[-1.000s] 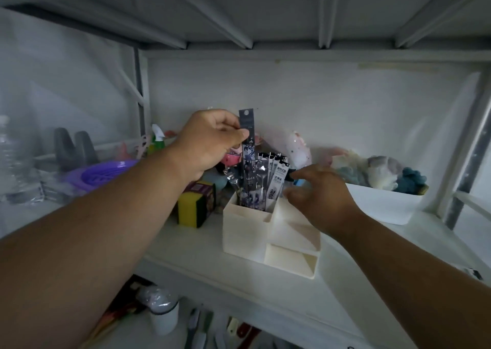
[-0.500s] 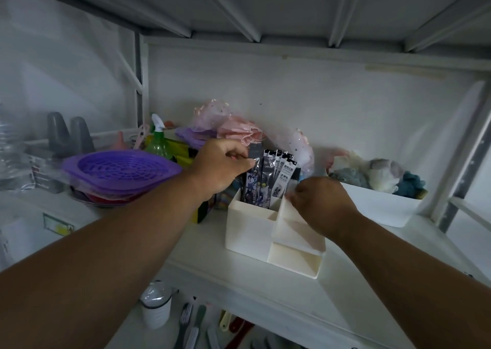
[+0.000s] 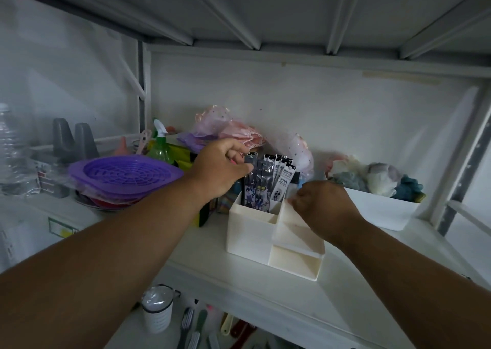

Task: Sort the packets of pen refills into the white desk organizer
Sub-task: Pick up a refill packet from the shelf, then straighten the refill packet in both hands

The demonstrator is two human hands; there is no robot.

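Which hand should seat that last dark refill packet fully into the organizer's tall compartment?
Left. The left hand already pinches the dark packet at its top, above the tall compartment. The right hand is on the white organizer, apparently steadying it.

Bare forearms (no sleeves), unadorned hands [image 3: 220,168]

Tight spot around the white organizer [image 3: 249,231]: purple basket [image 3: 125,173] and spray bottle [image 3: 160,146] crowd the left, white bin [image 3: 382,210] sits close on the right, bags [image 3: 228,133] behind. Shelf [image 3: 212,263] in front is open, and there's room above the packets [image 3: 268,181].
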